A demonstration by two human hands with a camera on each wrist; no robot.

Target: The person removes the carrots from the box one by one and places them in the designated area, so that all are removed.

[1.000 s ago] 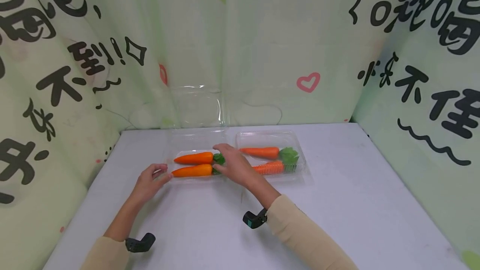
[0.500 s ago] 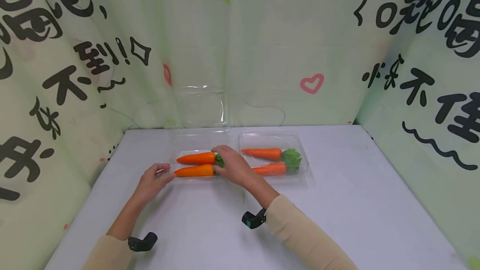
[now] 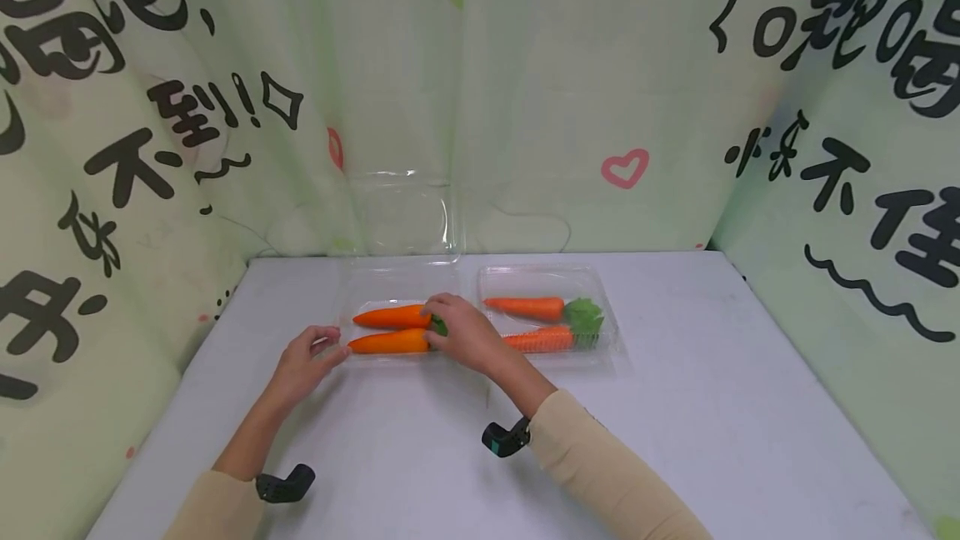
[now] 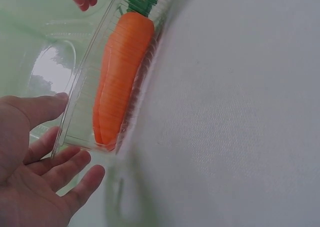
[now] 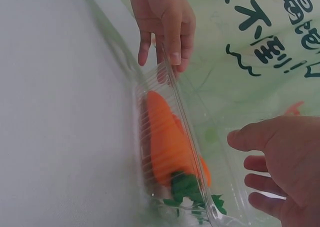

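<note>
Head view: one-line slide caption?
Left hand and right hand steady an open clear box holding two carrots.

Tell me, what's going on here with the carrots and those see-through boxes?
A person in beige sleeves works at a white table with two clear plastic clamshell boxes. The left hand touches the end of the open left box, which holds two orange toy carrots. The right hand rests over their green leafy tops. The box's lid stands up at the back. The right box, also with two carrots, sits beside it, untouched.
</note>
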